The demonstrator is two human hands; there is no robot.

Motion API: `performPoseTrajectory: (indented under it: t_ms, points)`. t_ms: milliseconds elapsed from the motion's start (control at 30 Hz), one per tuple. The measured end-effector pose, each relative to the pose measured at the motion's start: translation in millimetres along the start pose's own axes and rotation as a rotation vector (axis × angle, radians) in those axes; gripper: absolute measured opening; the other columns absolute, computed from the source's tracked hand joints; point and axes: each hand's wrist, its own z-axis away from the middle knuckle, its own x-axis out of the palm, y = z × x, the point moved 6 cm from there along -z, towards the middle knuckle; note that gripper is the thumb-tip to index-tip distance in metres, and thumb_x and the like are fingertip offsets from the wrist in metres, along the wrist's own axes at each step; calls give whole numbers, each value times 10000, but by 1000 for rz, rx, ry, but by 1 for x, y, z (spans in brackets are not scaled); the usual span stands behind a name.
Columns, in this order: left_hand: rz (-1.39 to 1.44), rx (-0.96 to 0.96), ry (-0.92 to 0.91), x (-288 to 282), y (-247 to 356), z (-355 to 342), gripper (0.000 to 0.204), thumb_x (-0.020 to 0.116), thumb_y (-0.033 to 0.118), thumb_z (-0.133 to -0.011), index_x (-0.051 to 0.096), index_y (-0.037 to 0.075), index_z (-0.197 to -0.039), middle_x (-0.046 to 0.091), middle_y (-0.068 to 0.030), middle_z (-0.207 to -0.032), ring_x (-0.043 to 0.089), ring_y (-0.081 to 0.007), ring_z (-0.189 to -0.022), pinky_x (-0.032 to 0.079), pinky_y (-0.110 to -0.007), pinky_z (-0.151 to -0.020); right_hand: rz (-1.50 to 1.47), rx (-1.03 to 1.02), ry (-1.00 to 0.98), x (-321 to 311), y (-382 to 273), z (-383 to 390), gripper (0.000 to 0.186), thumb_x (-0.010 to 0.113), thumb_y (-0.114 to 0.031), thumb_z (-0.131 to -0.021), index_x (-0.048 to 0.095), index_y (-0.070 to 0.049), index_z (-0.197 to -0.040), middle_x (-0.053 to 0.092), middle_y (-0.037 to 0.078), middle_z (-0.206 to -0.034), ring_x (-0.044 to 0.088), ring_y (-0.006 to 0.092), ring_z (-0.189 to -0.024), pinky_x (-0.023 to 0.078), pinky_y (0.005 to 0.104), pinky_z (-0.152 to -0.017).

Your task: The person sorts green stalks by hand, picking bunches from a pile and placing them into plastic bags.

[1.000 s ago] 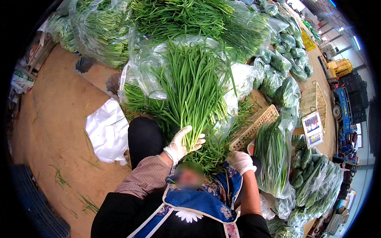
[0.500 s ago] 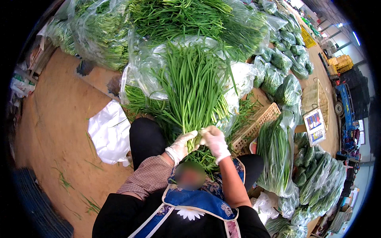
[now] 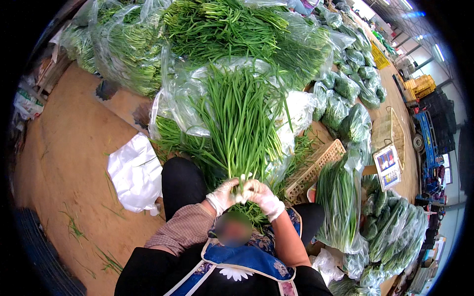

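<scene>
A thick bunch of garlic chives fans out away from me, its pale stem ends toward my lap. My left hand, in a thin whitish glove, is closed round the left side of the stems. From the right, my gloved right hand meets it, its fingers bent round the same stem ends. The fingertips of both hands nearly touch, and the very base of the stems is partly hidden behind them. More loose chives lie in my lap below the hands.
Beyond the bunch is a large heap of chives in clear plastic. A tan plastic crate stands at right, beside bagged greens. White plastic sheeting lies on the floor at left. A card stand is farther right.
My right hand has shifted left and a little down, closing in against the left hand at the stems. The whole view has tipped slightly, so the surroundings sit lower.
</scene>
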Motion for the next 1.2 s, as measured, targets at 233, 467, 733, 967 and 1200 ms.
performPoseTrajectory:
  t_ms: [233,467,733,967,1200]
  points:
    - [-273,53,143,-1,10,4,291,674,55,-793,609,-53,-1055,666,-139,-974,654,-203,-832,559,-316,-741,44,114,-198,25,-5,23,157,631,-185,-864,576,-42,-896,647,84,-895,610,171,-832,483,297,-761]
    - [-300,144,132,4,17,1,288,633,41,-814,576,-34,-1086,632,-176,-1057,640,-296,-968,561,-366,-795,941,650,54,-59,-22,96,463,616,-486,-819,612,-54,-986,672,135,-901,661,211,-801,535,345,-742]
    - [-370,122,28,25,22,9,379,604,123,-856,534,-13,-1203,593,-152,-1189,639,-180,-914,539,-300,-738,1401,462,651,-110,28,10,378,591,-434,-833,663,-113,-1019,677,139,-899,638,299,-876,476,399,-795]
    - [-445,183,174,20,15,4,309,659,147,-829,618,-39,-1073,661,-136,-1022,650,-180,-890,522,-265,-698,896,164,936,-95,-17,88,160,575,-171,-872,611,-42,-961,631,166,-939,618,235,-784,493,336,-677]
    - [-416,248,183,14,13,-2,298,568,17,-835,555,-32,-1128,625,-169,-1093,616,-274,-1011,512,-377,-876,365,421,538,-6,57,36,314,613,-241,-868,584,-19,-1089,617,41,-881,546,114,-785,455,259,-677]
